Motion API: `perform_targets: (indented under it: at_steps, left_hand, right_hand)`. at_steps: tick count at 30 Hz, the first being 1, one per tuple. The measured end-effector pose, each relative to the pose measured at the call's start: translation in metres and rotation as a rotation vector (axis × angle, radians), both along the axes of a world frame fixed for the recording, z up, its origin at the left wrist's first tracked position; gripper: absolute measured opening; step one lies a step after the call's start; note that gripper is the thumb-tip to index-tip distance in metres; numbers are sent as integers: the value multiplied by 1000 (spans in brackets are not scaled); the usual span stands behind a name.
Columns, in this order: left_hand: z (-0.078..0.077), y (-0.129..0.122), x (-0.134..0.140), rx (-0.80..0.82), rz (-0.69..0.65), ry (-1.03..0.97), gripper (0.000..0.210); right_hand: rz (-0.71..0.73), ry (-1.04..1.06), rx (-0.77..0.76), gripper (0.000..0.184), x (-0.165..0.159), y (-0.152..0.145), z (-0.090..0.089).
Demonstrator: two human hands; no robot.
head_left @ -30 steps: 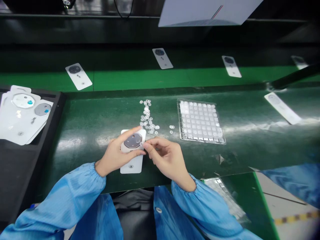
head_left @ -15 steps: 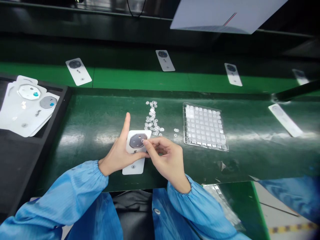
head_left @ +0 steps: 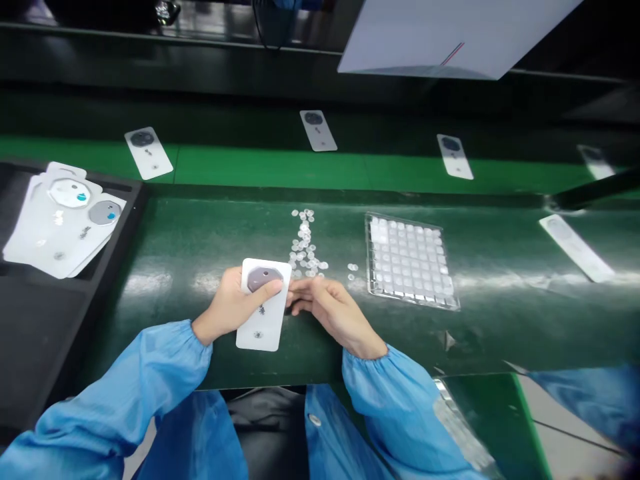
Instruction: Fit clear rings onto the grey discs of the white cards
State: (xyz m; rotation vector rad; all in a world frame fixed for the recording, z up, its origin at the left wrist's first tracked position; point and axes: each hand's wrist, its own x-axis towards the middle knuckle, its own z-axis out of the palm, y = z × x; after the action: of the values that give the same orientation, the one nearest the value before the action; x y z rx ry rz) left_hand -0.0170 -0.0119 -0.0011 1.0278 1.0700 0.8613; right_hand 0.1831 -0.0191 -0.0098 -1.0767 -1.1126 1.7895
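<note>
My left hand (head_left: 234, 300) is closed around the left side of a white phone back panel (head_left: 260, 320), its thumb lying across the dark octagonal camera area near the top. The panel is held tilted above the green bench. At the panel's right edge is my right hand (head_left: 337, 310), fingers stretched out and nothing visible in them. Whether its fingertips touch the edge is hard to make out. Just beyond the hands lie several small clear round discs (head_left: 304, 243) in a loose strip. A clear tray (head_left: 369, 263) of whitish round pieces sits to the right.
On the left, a dark tray (head_left: 107, 267) holds a stack of white panels (head_left: 37, 230). Several panels, including one at the centre (head_left: 320, 133), lie on the green belt (head_left: 240, 167) behind the bench. Another panel (head_left: 577, 247) rests at the right under a dark bar (head_left: 600, 190).
My left thumb has moved from below the camera area onto it. My right hand has drawn off the panel's face to its right edge. Panels on the belt have shifted left.
</note>
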Motion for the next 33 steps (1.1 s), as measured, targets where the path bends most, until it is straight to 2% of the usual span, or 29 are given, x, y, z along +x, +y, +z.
perform_targets:
  at_steps: [3,5,9,11,13,15,17,21,29,33]
  left_hand:
    - [-3,1,0,-66,-50,-71,43]
    - [-5,0,1,-66,-37,-82,44]
    - [-9,-2,4,-36,-43,-68,41]
    - [-9,-2,6,-13,-74,-77,40]
    - [-8,-3,7,22,-74,-88,38]
    - [-6,-4,9,43,-74,-94,38]
    - [-3,-6,10,51,-80,-94,40]
    - [-2,-10,13,98,-79,-56,42]
    - [-6,-15,14,120,-70,-48,35]
    - [-8,-16,15,117,-54,-62,36]
  right_hand:
    - [-2,66,29,57,4,-2,-6]
    - [-49,7,105,46,3,-4,-8]
    - [-301,-210,318,25,-5,-11,-8]
    - [-406,-329,468,23,-9,-16,-5]
    - [-454,-497,681,23,-10,-21,-2]
    - [-445,-678,872,24,-11,-24,0]
    - [-413,-824,968,25,-11,-27,-1]
    - [-412,-962,999,26,-15,-29,-6]
    - [-459,-833,863,16,-26,-24,5]
    - [-477,-836,865,19,-27,-25,3]
